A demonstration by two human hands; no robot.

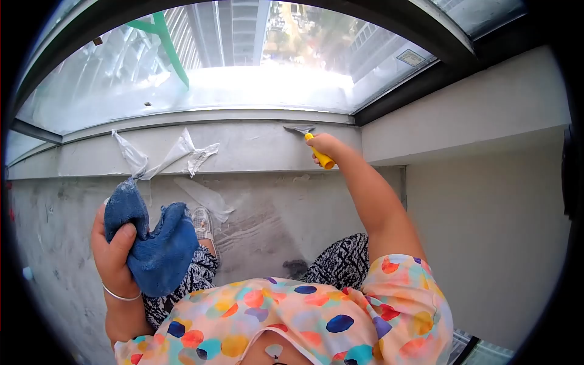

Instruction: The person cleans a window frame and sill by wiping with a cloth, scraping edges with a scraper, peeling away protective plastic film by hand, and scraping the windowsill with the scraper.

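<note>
My left hand point(117, 255) is closed around a blue cloth point(163, 250), which hangs down in folds in front of my leg. In my right hand point(326, 145) is a scraper point(326, 162) with a yellow handle and a flat metal blade. The blade rests at the back of the pale window sill point(255, 149), just below the window frame. Crumpled white plastic film point(176, 152) lies on the sill to the left of the scraper, close to the top of the cloth.
A large window point(243, 85) in a dark frame rises beyond the sill. The wall point(462, 115) closes off the right side. Another piece of plastic film point(207, 198) lies below the sill by my shoe point(202, 224), on the stained grey floor point(255, 231).
</note>
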